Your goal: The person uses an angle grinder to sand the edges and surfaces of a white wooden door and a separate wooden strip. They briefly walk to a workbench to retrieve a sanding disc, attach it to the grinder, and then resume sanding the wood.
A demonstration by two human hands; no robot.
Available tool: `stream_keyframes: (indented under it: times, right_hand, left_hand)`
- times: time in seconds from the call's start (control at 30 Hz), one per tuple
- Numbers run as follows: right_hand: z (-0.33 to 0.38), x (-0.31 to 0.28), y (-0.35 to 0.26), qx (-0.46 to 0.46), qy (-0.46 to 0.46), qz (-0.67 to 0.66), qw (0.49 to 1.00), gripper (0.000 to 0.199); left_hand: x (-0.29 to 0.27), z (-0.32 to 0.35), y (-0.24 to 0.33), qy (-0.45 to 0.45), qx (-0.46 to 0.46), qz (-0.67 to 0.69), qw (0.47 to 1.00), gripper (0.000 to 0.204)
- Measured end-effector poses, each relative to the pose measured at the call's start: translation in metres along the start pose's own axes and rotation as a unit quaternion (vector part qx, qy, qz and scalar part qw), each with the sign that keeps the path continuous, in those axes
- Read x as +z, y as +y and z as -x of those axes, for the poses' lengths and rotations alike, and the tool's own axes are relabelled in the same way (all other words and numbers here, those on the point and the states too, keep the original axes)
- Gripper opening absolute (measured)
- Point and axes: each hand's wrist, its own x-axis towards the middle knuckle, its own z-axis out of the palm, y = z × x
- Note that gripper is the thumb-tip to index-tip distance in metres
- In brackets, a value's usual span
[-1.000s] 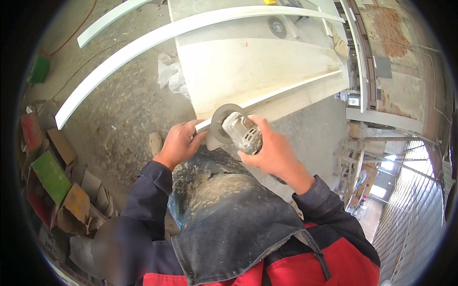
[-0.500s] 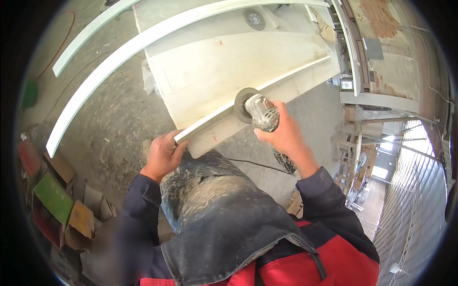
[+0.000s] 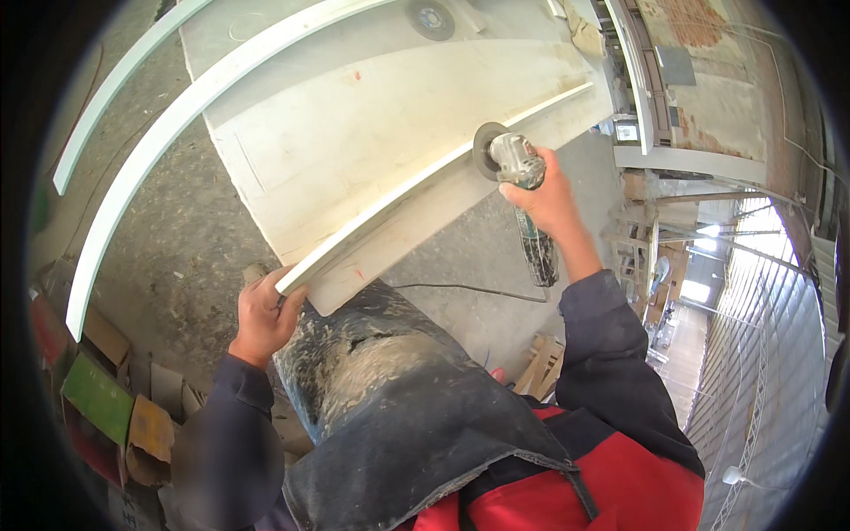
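A long, thin pale strip (image 3: pixel 382 219) stands on edge along the near side of a white board-topped table (image 3: pixel 416 106). My left hand (image 3: pixel 264 316) pinches the strip's near left end between thumb and fingers. Wrapped round the body of a dusty angle grinder (image 3: pixel 517 162) is my right hand (image 3: pixel 551 199). The grinder's round disc (image 3: pixel 487 150) is at the strip's edge, right of its middle; whether they touch I cannot tell. The grinder's handle hangs down below my hand.
Two long curved white strips (image 3: pixel 111 208) reach out past the table's left side. A loose disc (image 3: pixel 431 19) lies on the table's far part. A dark cable (image 3: pixel 469 288) runs below the table's edge. Coloured cartons (image 3: pixel 97 389) stand at lower left, a wooden pallet (image 3: pixel 540 367) at lower right.
The grinder and my right hand have moved right and farther along the strip. In the picture, the table, strip and left hand have shifted to the left as the view turned.
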Motion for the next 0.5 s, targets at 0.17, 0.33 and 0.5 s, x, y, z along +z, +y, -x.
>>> stream_keyframes:
  times: [0.17,0.33,0.5]
  right_hand:
    - [-0.024,0.003,0.035,0.002,0.027,-0.031,0.999,0.079]
    - [-0.052,0.001,0.061,0.023,0.040,-0.073,0.996,0.078]
    - [-0.070,0.027,0.093,0.052,0.090,-0.037,0.994,0.083]
  left_hand:
    - [-0.005,0.009,-0.007,-0.001,0.010,-0.020,1.000,0.023]
    - [-0.006,0.016,-0.019,0.009,0.005,-0.023,1.000,0.023]
    - [0.003,0.034,-0.051,-0.002,-0.039,0.008,0.999,0.024]
